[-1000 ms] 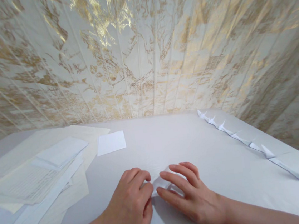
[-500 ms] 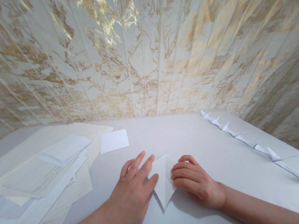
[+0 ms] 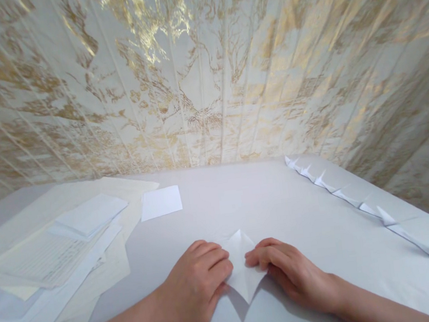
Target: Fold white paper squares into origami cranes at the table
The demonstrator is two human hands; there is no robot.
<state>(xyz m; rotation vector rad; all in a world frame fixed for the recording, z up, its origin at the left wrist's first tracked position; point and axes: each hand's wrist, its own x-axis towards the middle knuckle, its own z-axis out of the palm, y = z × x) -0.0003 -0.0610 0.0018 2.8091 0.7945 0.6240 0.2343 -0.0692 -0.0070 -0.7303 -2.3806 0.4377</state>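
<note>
A small piece of folded white paper (image 3: pixel 245 276), diamond-shaped with a crease down its middle, is between my hands at the near middle of the table. My left hand (image 3: pixel 203 281) grips its left corner with the fingers curled together. My right hand (image 3: pixel 291 268) pinches the right side, fingertips lying on the paper's face and the thumb hidden. The lower point of the paper is raised a little and casts a shadow on the table.
Loose sheets and folded papers (image 3: pixel 92 216) overlap on the left. A white paper square (image 3: pixel 161 202) lies behind my left hand. Several folded paper figures (image 3: pixel 387 218) stand in a row along the right edge of the white table (image 3: pixel 218 196). Behind it rises a gold-patterned wall (image 3: pixel 197 80).
My left hand's fingers, spread before, have curled onto the paper's left corner. My right hand has shifted its hold, and the paper has turned slightly, its lower point tipping up.
</note>
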